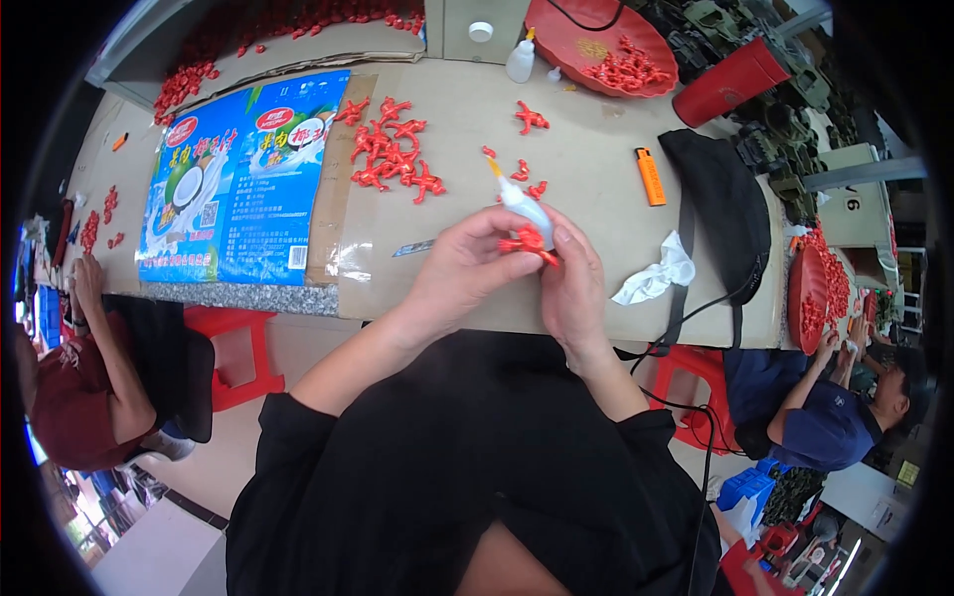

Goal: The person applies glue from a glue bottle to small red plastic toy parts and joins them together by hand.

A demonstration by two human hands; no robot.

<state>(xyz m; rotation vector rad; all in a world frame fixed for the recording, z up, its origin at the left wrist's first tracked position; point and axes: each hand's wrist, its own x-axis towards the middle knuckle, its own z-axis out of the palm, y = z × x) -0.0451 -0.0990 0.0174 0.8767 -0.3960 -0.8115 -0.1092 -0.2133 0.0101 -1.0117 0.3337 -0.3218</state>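
While a co-worker in a dark red top [75, 402] sits at the far left edge, small red pieces [89, 233] lie on the worktop [457, 109] within that person's reach, an orange lighter [120, 142] just beyond. Next along, a big blue printed sheet [238, 189] lies flat, and right beside it there's a loose cluster of red figures [390, 151], limbs tangled together. And here, at the centre, is the action! The left hand [477, 260] pinches a small red figure [525, 241] between thumb and fingers, held up above the worktop's near edge. Close against it, the right hand [576, 273] is curled round a white squeeze bottle [524, 207], tilted, its yellow tip pointing up and to the left. Beyond the hands, a lone red figure [531, 118] lies apart. Over to the right, a red dish [556, 40] carries more red pieces at the far side; nearer in sit a second orange lighter [651, 177], a crumpled white tissue [661, 271] and a black bag [720, 199], with a red cylinder [730, 82] behind. Far right, a co-worker in blue [825, 427] sits by another red dish [803, 273].
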